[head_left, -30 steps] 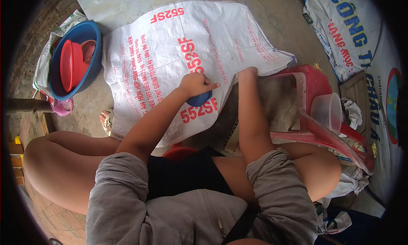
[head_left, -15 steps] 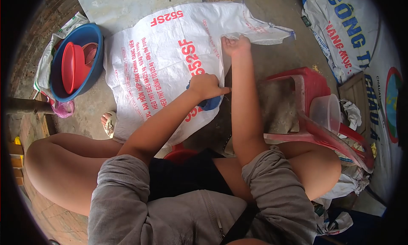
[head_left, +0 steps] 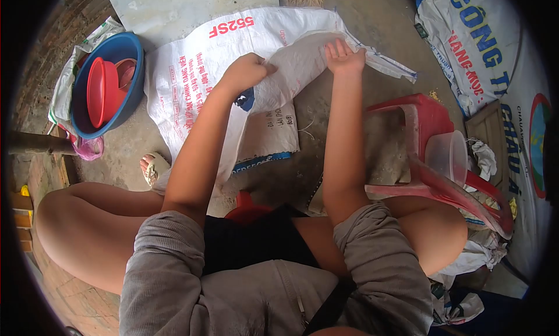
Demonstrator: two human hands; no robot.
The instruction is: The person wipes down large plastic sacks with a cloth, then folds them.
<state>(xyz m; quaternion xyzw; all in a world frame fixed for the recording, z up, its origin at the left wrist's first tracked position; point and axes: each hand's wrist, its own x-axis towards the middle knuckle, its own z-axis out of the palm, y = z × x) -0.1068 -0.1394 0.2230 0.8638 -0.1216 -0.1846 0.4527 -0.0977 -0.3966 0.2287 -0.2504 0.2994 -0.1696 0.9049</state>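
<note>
A white woven sack (head_left: 198,74) with red print "552SF" lies on the concrete floor in front of me, its near-right part folded up and over. My left hand (head_left: 244,73) is closed on a bunch of the sack's fabric, and a small dark blue object (head_left: 246,100) shows just under the hand. My right hand (head_left: 343,55) grips the lifted edge of the same sack further right, fingers over the fabric. Both arms reach forward from grey rolled sleeves above my bare knees.
A blue basin (head_left: 131,62) with red bowls stands at the left. A red plastic stool (head_left: 428,112) lies on its side at the right with a clear plastic cup (head_left: 445,152) against it. Another printed sack (head_left: 489,45) covers the right. A sandalled foot (head_left: 150,168) is near the sack.
Both hands have moved away from me and lifted the sack's right side, folding it over. The bare floor and the sack's underside with a blue stripe now show where it lay.
</note>
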